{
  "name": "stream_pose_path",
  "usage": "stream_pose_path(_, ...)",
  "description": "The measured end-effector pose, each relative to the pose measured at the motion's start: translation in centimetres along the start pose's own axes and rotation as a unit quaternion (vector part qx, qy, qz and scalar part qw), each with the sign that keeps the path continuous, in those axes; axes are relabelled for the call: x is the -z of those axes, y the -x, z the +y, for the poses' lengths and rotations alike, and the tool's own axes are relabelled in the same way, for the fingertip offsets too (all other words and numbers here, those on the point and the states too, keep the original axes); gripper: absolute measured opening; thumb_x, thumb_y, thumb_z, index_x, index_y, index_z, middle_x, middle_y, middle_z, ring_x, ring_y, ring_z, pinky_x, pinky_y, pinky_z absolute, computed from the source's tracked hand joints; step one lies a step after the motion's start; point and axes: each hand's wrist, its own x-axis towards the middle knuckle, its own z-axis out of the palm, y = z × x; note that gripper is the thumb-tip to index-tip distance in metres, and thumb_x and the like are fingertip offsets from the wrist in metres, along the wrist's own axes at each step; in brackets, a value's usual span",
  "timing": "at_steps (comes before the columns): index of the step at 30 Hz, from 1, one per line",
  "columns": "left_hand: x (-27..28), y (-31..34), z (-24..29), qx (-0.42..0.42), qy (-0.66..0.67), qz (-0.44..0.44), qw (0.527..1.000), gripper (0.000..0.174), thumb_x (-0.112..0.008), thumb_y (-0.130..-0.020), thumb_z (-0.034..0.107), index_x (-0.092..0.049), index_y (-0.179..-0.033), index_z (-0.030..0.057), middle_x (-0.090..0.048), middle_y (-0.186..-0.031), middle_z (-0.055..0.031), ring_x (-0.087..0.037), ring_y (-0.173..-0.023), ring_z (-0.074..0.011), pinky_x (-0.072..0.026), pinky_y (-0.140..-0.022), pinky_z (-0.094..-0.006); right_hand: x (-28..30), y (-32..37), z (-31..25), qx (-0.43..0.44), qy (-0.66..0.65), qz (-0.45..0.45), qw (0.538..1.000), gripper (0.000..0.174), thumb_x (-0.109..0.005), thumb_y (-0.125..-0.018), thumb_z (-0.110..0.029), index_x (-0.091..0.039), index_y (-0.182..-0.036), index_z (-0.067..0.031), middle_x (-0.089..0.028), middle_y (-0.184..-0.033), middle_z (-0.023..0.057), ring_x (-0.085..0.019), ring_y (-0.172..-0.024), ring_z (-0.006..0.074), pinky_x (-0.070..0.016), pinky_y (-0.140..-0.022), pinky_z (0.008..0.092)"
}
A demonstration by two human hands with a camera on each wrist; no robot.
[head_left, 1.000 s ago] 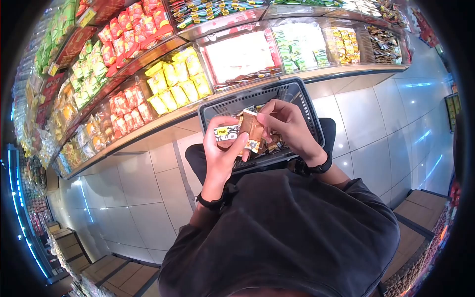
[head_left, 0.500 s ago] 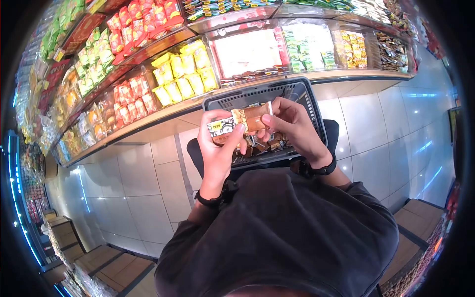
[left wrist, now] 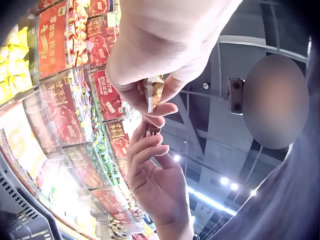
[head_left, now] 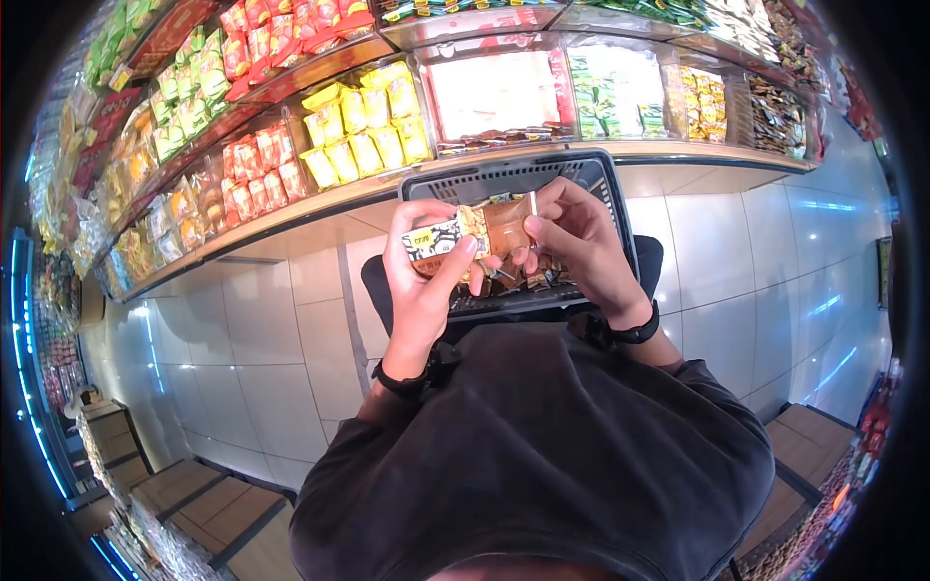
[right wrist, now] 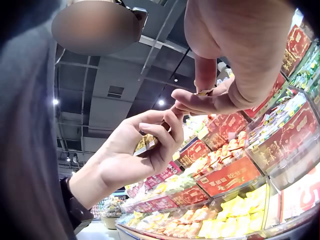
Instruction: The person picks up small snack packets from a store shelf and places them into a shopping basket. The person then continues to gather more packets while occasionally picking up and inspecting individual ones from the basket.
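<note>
A flat snack packet (head_left: 504, 225), brown with a white, black and yellow printed end, is stretched between both hands over the basket. My left hand (head_left: 418, 276) grips the printed end, thumb across its face. At the brown end, my right hand (head_left: 584, 250) pinches the pale edge between thumb and fingers. In the left wrist view a crimped tip of the packet (left wrist: 155, 93) pokes out from the left fingers. The right wrist view shows the left hand (right wrist: 127, 156) curled beneath the packet, most of which is hidden. Small wrapped snacks (head_left: 538, 279) lie in the basket below.
The grey plastic basket (head_left: 620, 198) sits close to the person's body, between dark-clothed knees. Beyond it runs a curved shelf edge (head_left: 693, 153) with bins of yellow packets (head_left: 363, 121), red packets (head_left: 260, 174) and green ones. Pale floor tiles (head_left: 722, 252) spread to both sides.
The packet has turned from slanting to lying crosswise between the hands, its brown end now pointing right. Both hands keep hold of it. The head view has shifted slightly.
</note>
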Motion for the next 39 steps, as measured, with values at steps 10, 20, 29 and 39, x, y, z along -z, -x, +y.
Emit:
stream_pose_path(10, 0.2, -0.6, 0.3, 0.131, 0.116, 0.020, 0.984, 0.023, -0.058, -0.102, 0.013, -0.049, -0.122, 0.0069, -0.066, -0.102, -0.0102, -0.070, -0.084, -0.0179, -0.0498, -0.050, -0.0257, 0.8, 0.0, -0.9, 0.129, 0.152, -0.034, 0.979, 0.010, -0.065, -0.094, 0.001, -0.057, -0.101, 0.0032, -0.068, -0.112, 0.0162, -0.071, -0.086, 0.0164, -0.0587, -0.071, 0.0302)
stream_pose_path(20, 1.7, -0.8, -2.0, 0.062, 0.035, 0.059, 0.996, 0.036, -0.071, -0.090, -0.003, -0.050, -0.117, 0.0071, -0.068, -0.099, -0.0084, -0.069, -0.081, -0.0142, -0.0552, -0.057, -0.0253, 0.8, -2.6, 0.0, 0.037, 0.168, -0.040, 0.984, 0.025, -0.066, -0.097, -0.008, -0.063, -0.121, 0.0012, -0.065, -0.126, 0.0082, -0.064, -0.106, 0.0135, -0.0563, -0.084, 0.0321)
stream_pose_path(29, 6.4, -0.5, -5.0, 0.040, -0.007, 0.155, 0.987, 0.023, -0.054, -0.105, 0.021, -0.052, -0.121, 0.0044, -0.068, -0.110, -0.0199, -0.073, -0.086, -0.0267, -0.0553, -0.058, -0.0295, 4.1, -13.7, 5.0, 0.163, 0.532, -0.041, 0.830, 0.022, -0.073, -0.092, -0.014, -0.061, -0.103, 0.0015, -0.068, -0.070, 0.0106, -0.069, -0.064, 0.0215, -0.0558, -0.058, 0.0347)
stream_pose_path(39, 7.7, 0.6, -5.9, 0.110, 0.047, 0.119, 0.986, 0.019, -0.049, -0.107, 0.020, -0.051, -0.118, 0.0045, -0.067, -0.108, -0.0205, -0.072, -0.084, -0.0273, -0.0546, -0.057, -0.0311, 11.8, -30.1, 17.0, 0.177, 0.819, -0.108, 0.535, 0.018, -0.060, -0.084, -0.004, -0.069, -0.099, -0.0044, -0.071, -0.082, 0.0185, -0.071, -0.081, 0.0365, -0.0573, -0.072, 0.0475)
